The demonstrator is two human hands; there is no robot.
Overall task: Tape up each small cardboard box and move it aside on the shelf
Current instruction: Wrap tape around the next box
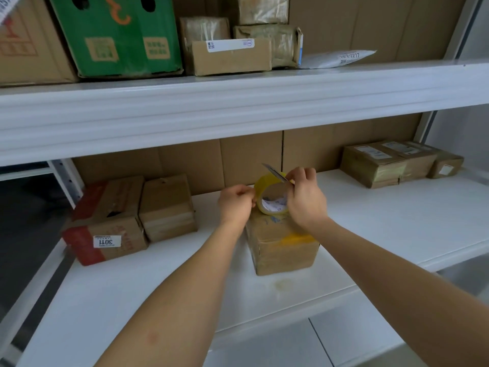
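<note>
A small cardboard box (283, 247) stands in the middle of the white shelf (158, 292), with yellow tape across its top right edge. A roll of yellow tape (271, 194) rests upright on the box. My left hand (235, 205) pinches the roll's left side. My right hand (304, 197) is closed on a thin blade-like cutter (275, 172) laid against the top of the roll.
Two cardboard boxes (111, 221) (168, 207) sit at the shelf's left, one with a red side and a label. Several taped boxes (397, 162) are at the back right. The upper shelf (238, 102) holds a green carton (116, 35) and more parcels.
</note>
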